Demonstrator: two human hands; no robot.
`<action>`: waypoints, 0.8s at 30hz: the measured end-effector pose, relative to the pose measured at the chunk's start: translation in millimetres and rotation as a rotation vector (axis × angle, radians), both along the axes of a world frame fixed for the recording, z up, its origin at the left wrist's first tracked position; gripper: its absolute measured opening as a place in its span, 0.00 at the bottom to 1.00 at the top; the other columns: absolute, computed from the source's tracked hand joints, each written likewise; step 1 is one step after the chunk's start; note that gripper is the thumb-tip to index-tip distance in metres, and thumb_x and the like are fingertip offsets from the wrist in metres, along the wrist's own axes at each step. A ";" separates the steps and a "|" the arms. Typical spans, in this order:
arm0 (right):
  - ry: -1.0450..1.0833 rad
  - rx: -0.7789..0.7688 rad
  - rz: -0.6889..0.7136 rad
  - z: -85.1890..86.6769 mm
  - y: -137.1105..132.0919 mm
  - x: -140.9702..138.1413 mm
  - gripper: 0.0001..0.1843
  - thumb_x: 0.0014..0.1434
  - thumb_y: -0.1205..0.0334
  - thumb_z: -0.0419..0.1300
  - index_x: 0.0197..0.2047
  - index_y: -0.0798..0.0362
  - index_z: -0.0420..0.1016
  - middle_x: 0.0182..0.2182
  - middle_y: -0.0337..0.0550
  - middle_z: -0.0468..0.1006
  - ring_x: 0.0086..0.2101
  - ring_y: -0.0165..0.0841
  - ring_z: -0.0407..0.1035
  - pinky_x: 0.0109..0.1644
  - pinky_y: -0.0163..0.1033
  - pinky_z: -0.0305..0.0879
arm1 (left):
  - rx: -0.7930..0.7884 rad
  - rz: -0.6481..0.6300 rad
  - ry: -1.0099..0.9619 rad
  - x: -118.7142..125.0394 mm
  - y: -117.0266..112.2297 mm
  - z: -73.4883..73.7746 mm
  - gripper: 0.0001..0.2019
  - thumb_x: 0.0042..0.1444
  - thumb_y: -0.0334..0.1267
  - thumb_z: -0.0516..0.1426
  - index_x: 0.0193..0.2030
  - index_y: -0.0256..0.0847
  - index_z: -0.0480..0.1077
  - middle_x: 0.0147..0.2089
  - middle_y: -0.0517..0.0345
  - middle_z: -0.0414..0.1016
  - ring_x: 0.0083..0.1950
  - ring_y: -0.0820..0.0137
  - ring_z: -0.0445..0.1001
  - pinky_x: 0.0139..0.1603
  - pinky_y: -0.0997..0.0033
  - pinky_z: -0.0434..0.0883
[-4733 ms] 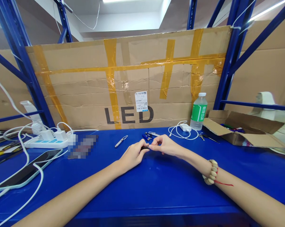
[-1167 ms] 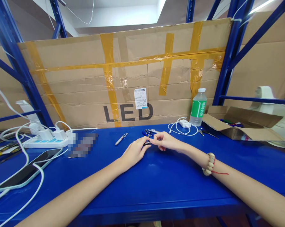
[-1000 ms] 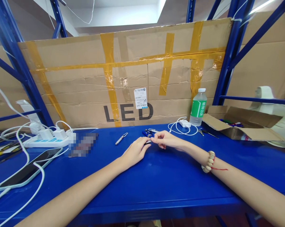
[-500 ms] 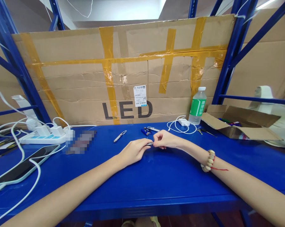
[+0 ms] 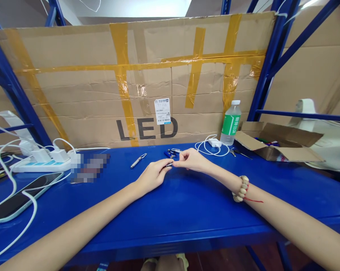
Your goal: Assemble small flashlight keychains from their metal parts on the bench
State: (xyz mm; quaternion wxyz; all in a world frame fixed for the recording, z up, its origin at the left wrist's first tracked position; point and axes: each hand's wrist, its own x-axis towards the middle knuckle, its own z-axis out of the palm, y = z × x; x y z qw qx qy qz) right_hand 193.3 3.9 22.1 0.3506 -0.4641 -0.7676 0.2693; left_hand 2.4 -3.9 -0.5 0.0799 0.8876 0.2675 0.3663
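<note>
My left hand and my right hand meet over the middle of the blue table. Both pinch a small dark and silver pen-like part between their fingertips, one at each end. A bead bracelet is on my right wrist. Just behind the hands lie a few small blue and silver pieces. A silver pen light lies to the left of them.
A taped cardboard sheet marked LED stands at the back. A power strip with chargers, white cables and a phone are at the left. A water bottle, a white charger with cable and an open cardboard box are at the right.
The camera has tilted down and shifted a little, so the whole scene sits higher and leftwards. Both hands stay together on the small part, with only slight finger movement.
</note>
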 end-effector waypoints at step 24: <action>-0.376 0.944 0.115 7.1 -9.1 8.8 0.12 0.60 0.58 0.54 0.32 0.49 0.79 0.33 0.42 0.68 0.26 0.25 0.63 0.23 0.31 0.53 | -0.193 -0.065 0.098 0.9 -4.4 7.9 0.08 0.61 0.33 0.44 0.38 0.38 0.64 0.26 0.63 0.65 0.28 0.74 0.66 0.33 0.78 0.63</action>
